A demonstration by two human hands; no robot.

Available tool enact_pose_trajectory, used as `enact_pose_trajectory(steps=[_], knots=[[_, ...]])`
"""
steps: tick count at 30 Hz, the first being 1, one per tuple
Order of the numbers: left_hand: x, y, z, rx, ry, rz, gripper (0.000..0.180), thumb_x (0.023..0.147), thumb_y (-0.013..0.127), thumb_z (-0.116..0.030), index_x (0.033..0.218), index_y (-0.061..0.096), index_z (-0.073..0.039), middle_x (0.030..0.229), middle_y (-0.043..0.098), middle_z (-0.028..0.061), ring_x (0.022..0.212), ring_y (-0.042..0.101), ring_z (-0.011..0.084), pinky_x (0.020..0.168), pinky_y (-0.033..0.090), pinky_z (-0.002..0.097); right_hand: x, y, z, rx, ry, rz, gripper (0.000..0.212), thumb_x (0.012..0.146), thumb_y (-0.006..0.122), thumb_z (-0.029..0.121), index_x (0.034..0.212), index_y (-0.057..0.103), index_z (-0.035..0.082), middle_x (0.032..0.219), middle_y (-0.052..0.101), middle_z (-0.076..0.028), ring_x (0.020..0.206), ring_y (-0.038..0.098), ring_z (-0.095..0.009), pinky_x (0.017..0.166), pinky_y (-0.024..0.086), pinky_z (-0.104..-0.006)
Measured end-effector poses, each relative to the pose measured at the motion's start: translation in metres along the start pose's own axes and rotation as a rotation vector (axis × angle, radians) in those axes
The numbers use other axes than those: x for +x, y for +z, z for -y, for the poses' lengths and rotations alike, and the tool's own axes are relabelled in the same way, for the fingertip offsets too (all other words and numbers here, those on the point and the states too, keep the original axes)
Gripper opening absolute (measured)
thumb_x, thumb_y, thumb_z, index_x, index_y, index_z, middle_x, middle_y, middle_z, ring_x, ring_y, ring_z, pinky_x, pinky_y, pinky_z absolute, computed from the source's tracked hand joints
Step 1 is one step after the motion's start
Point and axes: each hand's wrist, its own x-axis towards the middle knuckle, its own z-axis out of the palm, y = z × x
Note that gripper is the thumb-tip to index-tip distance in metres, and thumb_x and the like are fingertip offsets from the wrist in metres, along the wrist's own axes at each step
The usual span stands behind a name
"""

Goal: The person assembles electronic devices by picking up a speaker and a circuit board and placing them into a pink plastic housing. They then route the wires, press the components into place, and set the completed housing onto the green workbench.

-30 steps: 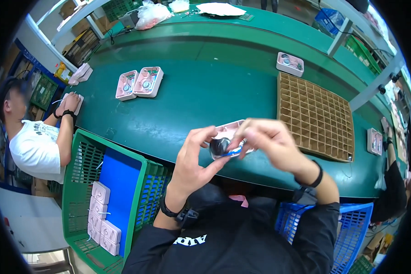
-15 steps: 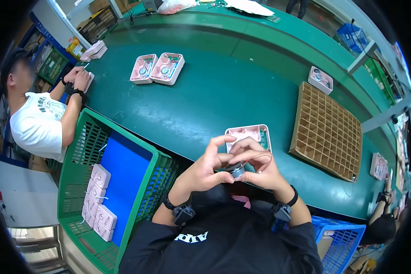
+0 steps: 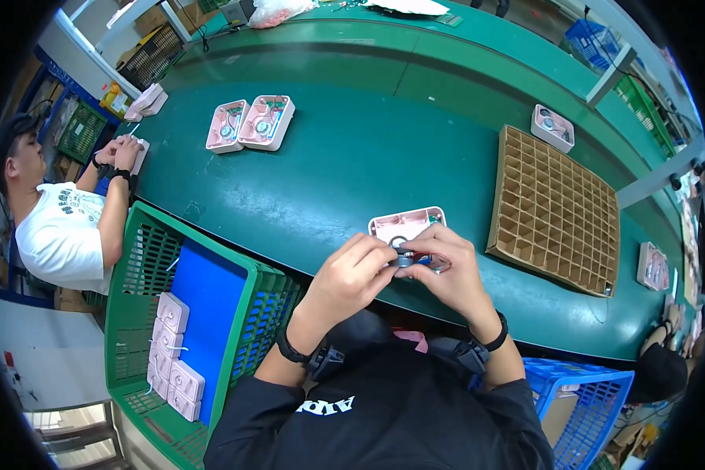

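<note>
A small round speaker (image 3: 403, 258), grey and black with thin wires, is pinched between my two hands at the table's front edge. The fingers of my left hand (image 3: 351, 276) are closed on its left side. On the other side, my right hand (image 3: 451, 272) grips it with thumb and fingers, close to the wires. Right behind my fingers lies an open pink plastic housing (image 3: 392, 225) with a white rim. My hands hide its near part.
Two open pink housings (image 3: 265, 125) with parts inside lie at back left. A cardboard divider tray (image 3: 544, 274) stands to the right, another housing (image 3: 552, 129) behind it. A green crate (image 3: 240, 329) holds pink housings; a blue crate (image 3: 595, 380) is at right. A co-worker (image 3: 66, 227) works at left.
Both hands have moved forward with the speaker, closer to the pink housing. My fingers have come down around the speaker. The view has shifted slightly.
</note>
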Motion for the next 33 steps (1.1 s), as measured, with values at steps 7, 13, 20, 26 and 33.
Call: enact_pose_trajectory(steps=[7,13,20,26,33], knots=[[0.016,0.006,0.022,0.031,-0.108,-0.018,0.017,0.079,0.084,-0.002,0.091,0.072,-0.001,0.090,0.070,0.0108,0.079,0.070,0.0263,0.069,0.058,0.0381,0.014,-0.026,-0.010,-0.022,-0.047,0.034,0.068,0.066,0.098,0.014,0.128,0.072,0.002,0.124,0.069,-0.016,0.112,0.070,-0.029,0.091,0.059,-0.0380],[0.021,0.015,0.048,0.047,-0.256,0.121,0.017,0.080,0.085,-0.004,0.091,0.073,0.001,0.088,0.070,0.0118,0.074,0.072,0.0243,0.065,0.058,0.0362,0.000,-0.027,-0.044,-0.243,-0.005,0.099,0.127,0.057,0.103,0.034,0.161,0.037,0.007,0.158,0.043,-0.021,0.147,0.045,-0.040,0.121,0.041,-0.0480],[0.023,0.025,0.057,0.083,-0.288,0.188,0.018,0.081,0.085,-0.005,0.091,0.073,0.003,0.088,0.071,0.0126,0.072,0.072,0.0242,0.065,0.059,0.0348,-0.004,-0.021,-0.050,-0.180,0.101,0.122,0.137,0.056,0.104,0.037,0.166,0.028,0.007,0.162,0.037,-0.022,0.150,0.041,-0.043,0.124,0.038,-0.0478],[0.027,0.028,0.055,0.201,-0.206,0.261,0.014,0.081,0.080,-0.004,0.091,0.073,0.003,0.089,0.069,0.0170,0.079,0.071,0.0351,0.071,0.058,0.0445,-0.003,-0.021,-0.049,-0.181,0.090,0.138,0.136,0.057,0.104,0.037,0.166,0.029,0.007,0.162,0.037,-0.021,0.151,0.040,-0.043,0.124,0.038,-0.0490],[0.030,0.035,0.051,0.291,-0.174,0.292,0.011,0.079,0.076,-0.003,0.087,0.071,0.002,0.089,0.065,0.0180,0.089,0.067,0.0413,0.078,0.055,0.0518,-0.005,-0.013,-0.042,-0.134,-0.002,0.107,0.128,0.062,0.102,0.034,0.166,0.030,0.009,0.157,0.042,-0.019,0.149,0.042,-0.041,0.123,0.038,-0.0491]])
